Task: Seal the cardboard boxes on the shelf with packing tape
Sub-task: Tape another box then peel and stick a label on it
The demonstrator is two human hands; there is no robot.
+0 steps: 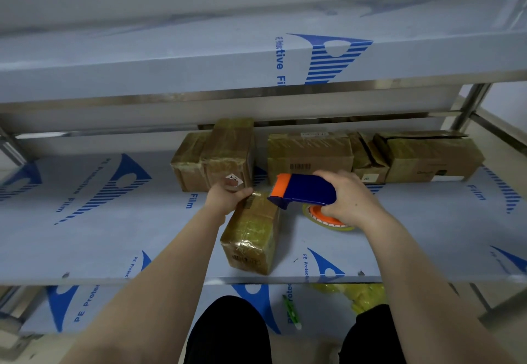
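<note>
1. Head view: a small box (pixel 251 232) is seen lying on the middle shelf (pixel 114 235), near the front edge, with its long side running away from the camera. Its faces are covered in glossy, wrinkled tape.
2. The left grip (pixel 228 195) is clamped on the far left corner of the small box. The thumb is laid across the top and the fingers are curled over the edge.
3. The right grip (pixel 350 201) is wrapped round the handle of a tape dispenser (pixel 302 191), which has a blue body and an orange front part. Its nose is pointed left, just over the far right end of the small box. Contact cannot be confirmed.
4. A tape roll (pixel 328 219) with an orange hub is partly hidden under the right grip, just right of the small box.
5. At the back of the shelf a row is seen: a taped box pair (pixel 214 155), a barcoded box (pixel 309 152), a crumpled narrow box (pixel 368 158) and a wide box (pixel 433 158) with its top flap raised.
6. An upper shelf (pixel 171 58) with the same blue-printed film is seen above.
7. On the lower shelf a green pen-like item (pixel 292 311) and some yellow material (pixel 359 295) are visible. Dark trouser legs (pixel 228 332) are seen below.
</note>
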